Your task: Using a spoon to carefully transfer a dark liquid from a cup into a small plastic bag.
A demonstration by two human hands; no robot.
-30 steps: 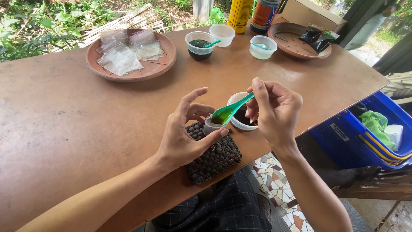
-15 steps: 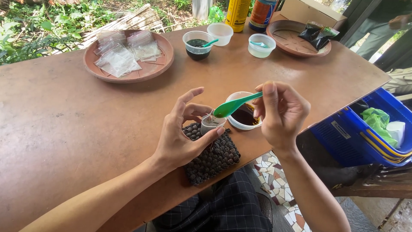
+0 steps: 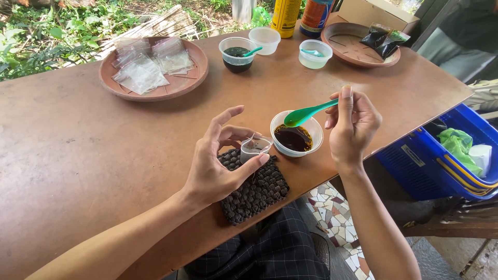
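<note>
L hand [image 3: 218,166] pinches a small clear plastic bag [image 3: 254,148] open betw thumb and forefinger, other fingers spread; the bag sits over the woven dark mat [image 3: 257,194], just left of the white bowl [image 3: 314,132]. Bag contents too small and see-through to make out. R hand [image 3: 353,124] grips the handle of a green spoon [image 3: 306,114], scoop hanging over the bowl of dark brown liquid; can't tell if the scoop is loaded. Mat's near edge overhangs the brown table [image 3: 78,155]. Behind the bowl: clay plate [image 3: 197,78] w/ clear bags, cup [image 3: 237,52] of dark stuff. Blue basket [image 3: 415,166] right of bowl, cut off by the frame.
</note>
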